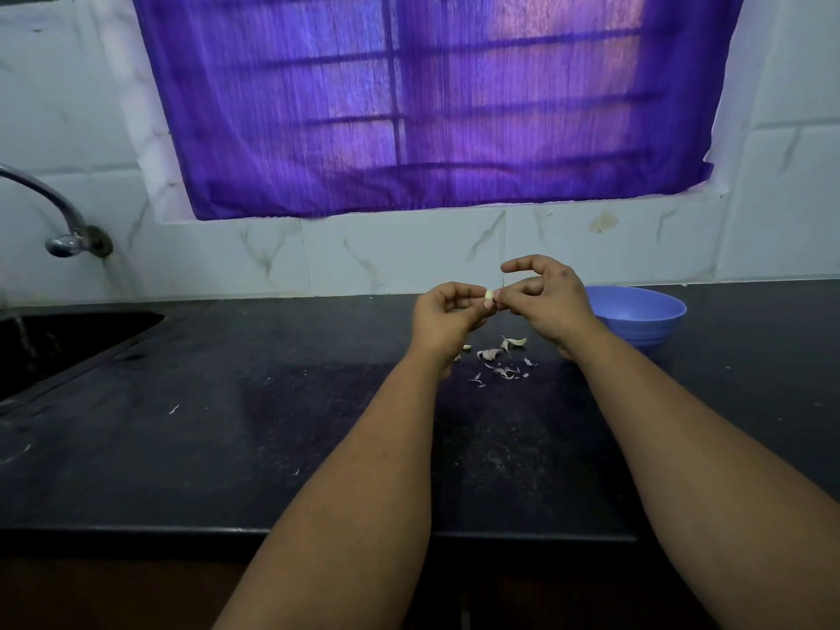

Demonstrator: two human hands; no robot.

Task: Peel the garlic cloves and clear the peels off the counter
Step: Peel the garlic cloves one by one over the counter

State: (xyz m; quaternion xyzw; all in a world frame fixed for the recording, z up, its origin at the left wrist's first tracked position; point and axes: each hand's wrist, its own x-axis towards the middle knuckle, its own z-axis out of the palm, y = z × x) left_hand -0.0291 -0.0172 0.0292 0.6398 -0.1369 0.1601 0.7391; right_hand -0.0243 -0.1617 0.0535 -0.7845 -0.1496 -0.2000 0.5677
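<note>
A small pale garlic clove (488,297) is held up above the black counter (227,425), near the back wall. My left hand (447,318) pinches it from the left with curled fingers. My right hand (545,297) pinches it from the right between thumb and fingers, with the index finger arched above. Below the hands, several thin garlic peels (502,363) lie scattered on the counter. One larger unpeeled clove (516,342) rests among them. A stray peel (174,409) lies farther left.
A blue plastic bowl (645,311) stands on the counter just right of my right hand. A sink (59,343) is set into the counter at the far left under a metal tap (63,220). A purple curtain (422,97) covers the window behind.
</note>
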